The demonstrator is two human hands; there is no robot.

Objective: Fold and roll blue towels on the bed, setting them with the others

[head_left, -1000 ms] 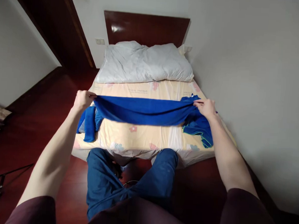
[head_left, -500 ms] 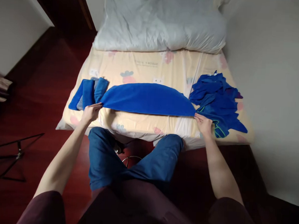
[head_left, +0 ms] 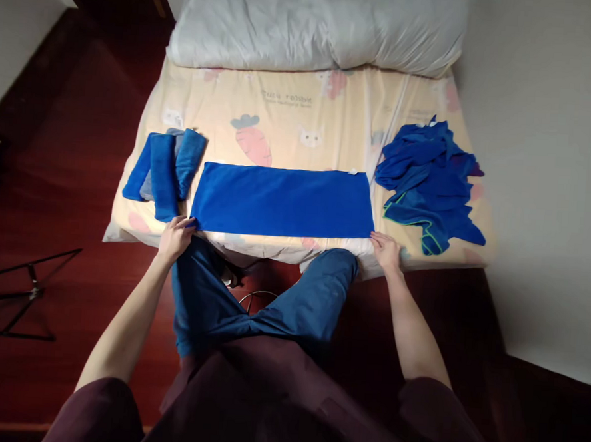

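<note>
Dark red wooden flooring surrounds the foot of a bed dressed in a pale yellow sheet printed with a carrot and small animals, and a rumpled white duvet is bunched at its far end against a plain wall.

We see a blue towel spread flat as a long strip across the near part of the bed, its near edge running close to the mattress edge.

Our left hand sits at the towel's near left corner, fingers curled down onto it; the grip looks like a light pinch on the corner, though from this angle we cannot be sure whether the cloth is actually held or only pressed.

Our right hand rests at the near right corner, fingers fairly flat and spread on the sheet, touching the towel's edge; we cannot tell whether any cloth is caught under them.

Just left of the towel lies a small group of rolled blue and grey towels, nearly touching its left end. To the right, apart from the strip by a narrow gap of sheet, is a loose heap of blue cloths, one showing a green trim.

Below the bed edge we see our knees in blue trousers, and a thin black stand lies on the floor at the left.
</note>
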